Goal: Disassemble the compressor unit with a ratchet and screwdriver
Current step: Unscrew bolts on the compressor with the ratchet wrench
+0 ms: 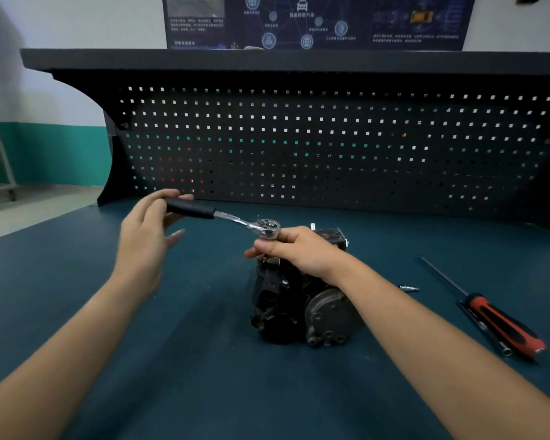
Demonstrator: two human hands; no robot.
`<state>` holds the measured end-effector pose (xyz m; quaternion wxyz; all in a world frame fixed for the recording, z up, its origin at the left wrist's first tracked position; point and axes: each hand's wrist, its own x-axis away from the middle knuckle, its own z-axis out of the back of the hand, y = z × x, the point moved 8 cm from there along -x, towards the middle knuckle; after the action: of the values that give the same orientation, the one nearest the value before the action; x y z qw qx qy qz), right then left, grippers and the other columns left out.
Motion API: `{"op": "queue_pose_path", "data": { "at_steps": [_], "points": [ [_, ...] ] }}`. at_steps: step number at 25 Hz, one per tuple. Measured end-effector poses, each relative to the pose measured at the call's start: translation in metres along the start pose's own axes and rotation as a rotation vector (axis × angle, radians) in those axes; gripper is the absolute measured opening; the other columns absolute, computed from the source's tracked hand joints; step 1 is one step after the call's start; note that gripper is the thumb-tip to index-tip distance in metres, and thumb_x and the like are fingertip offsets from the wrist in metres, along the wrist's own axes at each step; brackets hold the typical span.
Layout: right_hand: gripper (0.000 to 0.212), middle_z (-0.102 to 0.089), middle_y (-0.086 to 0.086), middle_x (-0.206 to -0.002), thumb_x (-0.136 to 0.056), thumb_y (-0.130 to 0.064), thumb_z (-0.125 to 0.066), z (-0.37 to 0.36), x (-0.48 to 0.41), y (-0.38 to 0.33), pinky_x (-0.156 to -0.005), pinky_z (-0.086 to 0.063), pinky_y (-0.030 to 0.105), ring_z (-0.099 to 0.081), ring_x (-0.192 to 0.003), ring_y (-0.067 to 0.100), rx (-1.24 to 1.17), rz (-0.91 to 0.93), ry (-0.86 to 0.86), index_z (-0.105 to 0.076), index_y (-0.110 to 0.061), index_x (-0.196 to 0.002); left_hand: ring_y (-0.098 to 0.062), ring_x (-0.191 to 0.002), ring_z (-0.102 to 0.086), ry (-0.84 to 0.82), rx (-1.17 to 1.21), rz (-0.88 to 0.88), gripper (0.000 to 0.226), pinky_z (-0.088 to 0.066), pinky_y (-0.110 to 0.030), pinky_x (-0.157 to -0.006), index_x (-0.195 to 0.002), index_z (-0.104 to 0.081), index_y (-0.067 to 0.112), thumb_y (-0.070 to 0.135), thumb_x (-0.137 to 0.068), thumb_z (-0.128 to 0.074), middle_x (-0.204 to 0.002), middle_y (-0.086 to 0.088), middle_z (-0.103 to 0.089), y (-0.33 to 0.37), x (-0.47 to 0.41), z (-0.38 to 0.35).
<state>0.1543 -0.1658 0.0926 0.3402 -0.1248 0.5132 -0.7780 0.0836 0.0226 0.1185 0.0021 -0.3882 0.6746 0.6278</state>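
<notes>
The compressor unit [302, 300] sits on the dark green table [204, 360], a black housing with its round grey pulley face turned toward the person. Directly over the compressor's far end is the chrome head of the ratchet [269, 228], whose shaft and black handle slant up and away to the compressor's left. The right hand [296, 252] rests on top of the compressor with its fingers curled tight into a fist just under the ratchet head, touching it. It is closed round whatever runs down from the head, but that part is hidden inside the fist. The left hand [150, 230], up and to the left of the compressor and a little blurred, pinches the far end of the ratchet handle between thumb and forefinger, while its other fingers hang loose and half straight below the handle. To the compressor's right, a small metal bit [408, 289] lies on the table, and farther right lies the screwdriver [502, 319] with its red and black handle nearest the person. Behind the compressor a black pegboard [331, 138] rises from the table's back edge.
</notes>
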Motion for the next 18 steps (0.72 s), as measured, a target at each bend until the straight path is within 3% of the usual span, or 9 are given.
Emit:
{"op": "queue_pose_path", "data": {
  "at_steps": [2,4,6,8,11,13,18],
  "points": [
    [0.021,-0.07,-0.015,-0.096,-0.091,-0.035,-0.056,0.0,-0.002,0.002,-0.077,-0.042,0.001,-0.06,-0.09,-0.006,0.019,-0.013,0.023,-0.073,-0.023,-0.087,-0.01,-0.089,-0.065,0.029,0.063,0.203,0.03,-0.048,-0.036,-0.081,-0.087,-0.057,0.024,0.012,-0.098,-0.031,-0.101,0.001,-0.071,-0.02,-0.017,-0.01],
    [0.024,-0.071,-0.015,-0.094,-0.093,-0.035,-0.053,0.001,-0.004,0.004,-0.073,-0.039,-0.003,-0.059,-0.089,-0.006,0.023,-0.005,0.032,-0.072,-0.023,-0.084,-0.017,-0.099,-0.065,0.083,0.089,0.123,0.029,-0.05,-0.032,-0.077,-0.088,-0.056,0.024,0.013,-0.097,-0.031,-0.099,0.002,-0.072,-0.012,-0.009,-0.006],
    [0.025,-0.071,-0.016,-0.091,-0.093,-0.035,-0.052,0.0,-0.004,0.006,-0.075,-0.04,-0.002,-0.06,-0.089,-0.006,0.012,-0.004,0.016,-0.072,-0.023,-0.083,-0.013,-0.105,-0.062,0.081,0.062,-0.147,0.025,-0.049,-0.029,-0.079,-0.089,-0.06,0.033,0.024,-0.095,-0.037,-0.095,0.013,-0.071,0.016,0.021,0.003],
    [0.025,-0.072,-0.017,-0.087,-0.094,-0.034,-0.051,-0.001,-0.003,0.006,-0.081,-0.042,0.004,-0.06,-0.087,-0.008,0.001,-0.003,0.003,-0.071,-0.023,-0.082,-0.005,-0.106,-0.06,-0.055,-0.13,-0.51,0.016,-0.047,-0.022,-0.088,-0.095,-0.06,0.038,0.032,-0.093,-0.046,-0.104,0.019,-0.067,0.05,0.065,-0.007],
    [0.023,-0.069,-0.023,-0.071,-0.095,-0.023,-0.049,-0.001,-0.002,0.005,-0.073,-0.042,0.002,-0.06,-0.076,-0.014,-0.036,0.022,0.017,-0.068,-0.022,-0.082,-0.005,-0.108,-0.057,-0.358,-0.38,-0.862,0.018,-0.042,-0.024,-0.095,-0.105,-0.058,0.023,0.035,-0.094,-0.05,-0.109,0.017,-0.061,0.068,0.124,-0.049],
    [0.02,-0.068,-0.023,-0.069,-0.094,-0.022,-0.051,0.0,-0.002,0.006,-0.075,-0.043,0.002,-0.06,-0.075,-0.014,-0.048,0.031,0.034,-0.068,-0.022,-0.083,-0.005,-0.109,-0.057,-0.369,-0.412,-0.867,0.021,-0.042,-0.026,-0.096,-0.106,-0.057,0.021,0.037,-0.094,-0.05,-0.11,0.018,-0.061,0.068,0.127,-0.052],
    [0.012,-0.071,-0.016,-0.08,-0.089,-0.025,-0.062,0.005,-0.004,0.005,-0.096,-0.043,0.019,-0.063,-0.085,-0.008,-0.082,0.048,0.113,-0.071,-0.023,-0.083,0.011,-0.095,-0.057,-0.14,-0.276,-0.68,0.016,-0.041,-0.008,-0.085,-0.107,-0.058,0.034,0.035,-0.095,-0.046,-0.109,0.031,-0.062,0.06,0.084,-0.013]
  ]
}}
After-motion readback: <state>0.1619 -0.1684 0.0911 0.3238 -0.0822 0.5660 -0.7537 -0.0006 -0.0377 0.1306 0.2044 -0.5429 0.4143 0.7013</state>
